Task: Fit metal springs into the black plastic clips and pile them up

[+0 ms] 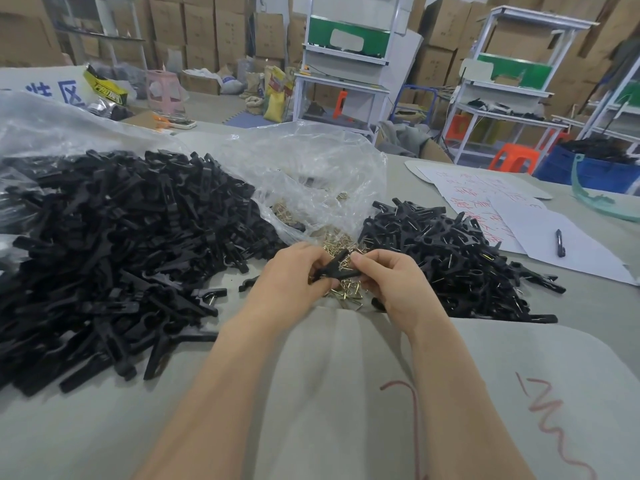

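Both hands meet over the scattered brassy wire springs [343, 289]: left hand [294, 278] and right hand [394, 282] have fingers [363, 263] curled tight, pinching one slim black plastic clip [334, 268] between them. Loose matte clip parts [114, 251] heap at nine o'clock, finished clips [450, 258] at three o'clock on the grey surface [311, 393].

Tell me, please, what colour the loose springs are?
Brassy gold springs, clearest in the head view.
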A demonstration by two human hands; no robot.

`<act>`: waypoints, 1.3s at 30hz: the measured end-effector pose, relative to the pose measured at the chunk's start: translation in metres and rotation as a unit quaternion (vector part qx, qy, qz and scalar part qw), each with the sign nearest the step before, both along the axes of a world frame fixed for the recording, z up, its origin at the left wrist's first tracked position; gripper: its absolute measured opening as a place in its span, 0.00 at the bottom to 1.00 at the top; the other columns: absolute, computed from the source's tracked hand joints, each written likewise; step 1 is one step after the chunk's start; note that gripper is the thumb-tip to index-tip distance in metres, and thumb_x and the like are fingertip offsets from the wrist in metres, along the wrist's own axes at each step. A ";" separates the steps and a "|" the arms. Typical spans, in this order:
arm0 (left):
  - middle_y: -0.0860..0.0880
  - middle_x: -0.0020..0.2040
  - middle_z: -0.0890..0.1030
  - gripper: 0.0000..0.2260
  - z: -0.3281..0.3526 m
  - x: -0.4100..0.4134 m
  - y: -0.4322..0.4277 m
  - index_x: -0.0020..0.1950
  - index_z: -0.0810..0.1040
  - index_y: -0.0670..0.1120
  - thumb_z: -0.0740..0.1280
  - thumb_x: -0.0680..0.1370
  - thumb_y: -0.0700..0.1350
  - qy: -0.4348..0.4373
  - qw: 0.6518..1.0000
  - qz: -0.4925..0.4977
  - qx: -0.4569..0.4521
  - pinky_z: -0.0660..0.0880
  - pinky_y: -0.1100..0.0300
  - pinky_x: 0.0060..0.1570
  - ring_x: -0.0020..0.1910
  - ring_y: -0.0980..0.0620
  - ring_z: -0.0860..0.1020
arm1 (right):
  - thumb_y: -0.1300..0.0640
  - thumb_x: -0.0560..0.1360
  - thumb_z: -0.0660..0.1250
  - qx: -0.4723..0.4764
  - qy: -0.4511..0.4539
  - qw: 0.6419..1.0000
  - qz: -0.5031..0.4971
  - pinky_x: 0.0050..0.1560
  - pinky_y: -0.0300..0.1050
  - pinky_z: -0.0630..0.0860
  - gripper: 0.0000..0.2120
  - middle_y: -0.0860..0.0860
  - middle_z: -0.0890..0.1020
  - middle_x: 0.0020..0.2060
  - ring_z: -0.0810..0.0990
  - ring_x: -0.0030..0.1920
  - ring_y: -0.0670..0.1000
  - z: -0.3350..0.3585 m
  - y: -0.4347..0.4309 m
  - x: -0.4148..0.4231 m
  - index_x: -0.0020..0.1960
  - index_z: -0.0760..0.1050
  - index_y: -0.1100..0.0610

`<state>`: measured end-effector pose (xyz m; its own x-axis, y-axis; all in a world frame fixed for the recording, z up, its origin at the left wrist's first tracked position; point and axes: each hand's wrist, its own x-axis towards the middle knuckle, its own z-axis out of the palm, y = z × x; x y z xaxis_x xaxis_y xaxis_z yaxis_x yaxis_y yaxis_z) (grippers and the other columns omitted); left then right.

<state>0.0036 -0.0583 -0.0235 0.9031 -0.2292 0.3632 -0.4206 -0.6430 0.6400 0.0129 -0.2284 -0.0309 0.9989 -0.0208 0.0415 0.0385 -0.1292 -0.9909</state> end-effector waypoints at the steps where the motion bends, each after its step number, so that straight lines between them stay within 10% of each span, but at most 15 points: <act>1: 0.57 0.40 0.73 0.06 0.000 0.000 0.000 0.46 0.79 0.49 0.74 0.72 0.45 -0.004 1.000 -0.001 -0.004 0.72 0.57 0.48 0.43 0.54 0.73 | 0.49 0.70 0.72 -0.001 -0.001 1.000 0.001 0.43 0.48 0.67 0.10 0.51 0.76 0.30 0.72 0.32 0.46 0.000 0.000 0.000 0.32 0.81 0.52; 9: 0.57 0.42 0.76 0.09 0.002 -0.002 0.002 0.50 0.81 0.50 0.74 0.72 0.41 -0.027 0.996 -0.057 -0.061 0.75 0.57 0.50 0.43 0.59 0.75 | 0.59 0.74 0.70 0.072 0.024 0.996 0.057 0.34 0.33 0.72 0.13 0.52 0.75 0.31 0.72 0.30 0.44 0.008 -0.007 0.000 0.30 0.76 0.55; 20: 0.55 0.43 0.77 0.09 0.004 -0.002 0.004 0.49 0.81 0.49 0.74 0.71 0.40 -0.020 0.994 -0.080 -0.070 0.75 0.59 0.50 0.44 0.58 0.75 | 0.42 0.62 0.73 -0.028 -0.018 0.997 0.064 0.43 0.49 0.66 0.13 0.47 0.75 0.28 0.71 0.32 0.47 0.013 -0.012 -0.004 0.31 0.77 0.51; 31: 0.54 0.40 0.79 0.07 0.001 0.004 0.008 0.42 0.78 0.53 0.74 0.72 0.44 0.004 0.991 0.047 -0.125 0.73 0.68 0.42 0.40 0.58 0.77 | 0.57 0.76 0.69 -0.038 -0.016 0.994 -0.097 0.26 0.37 0.68 0.10 0.47 0.75 0.24 0.69 0.24 0.45 0.009 -0.004 -0.002 0.36 0.76 0.56; 34: 0.54 0.38 0.80 0.06 0.000 0.005 0.008 0.41 0.77 0.53 0.74 0.72 0.46 0.015 0.984 0.078 -0.157 0.71 0.71 0.41 0.37 0.60 0.76 | 0.60 0.76 0.69 -0.077 -0.022 0.991 -0.106 0.35 0.43 0.78 0.06 0.51 0.81 0.28 0.76 0.27 0.47 0.005 0.014 -0.001 0.40 0.77 0.57; 39: 0.57 0.36 0.78 0.08 -0.003 0.005 0.006 0.41 0.76 0.53 0.74 0.72 0.42 0.025 0.990 0.060 -0.123 0.70 0.74 0.39 0.36 0.64 0.74 | 0.68 0.75 0.66 0.045 -0.020 0.996 -0.079 0.32 0.35 0.77 0.05 0.55 0.81 0.30 0.78 0.27 0.45 0.011 0.017 -0.003 0.44 0.78 0.61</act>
<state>0.0089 -0.0528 -0.0261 0.9367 -0.0284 0.3490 -0.3142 -0.5083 0.8018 0.0099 -0.2116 -0.0195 0.9805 -0.1832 0.0715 0.0638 -0.0473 -0.9968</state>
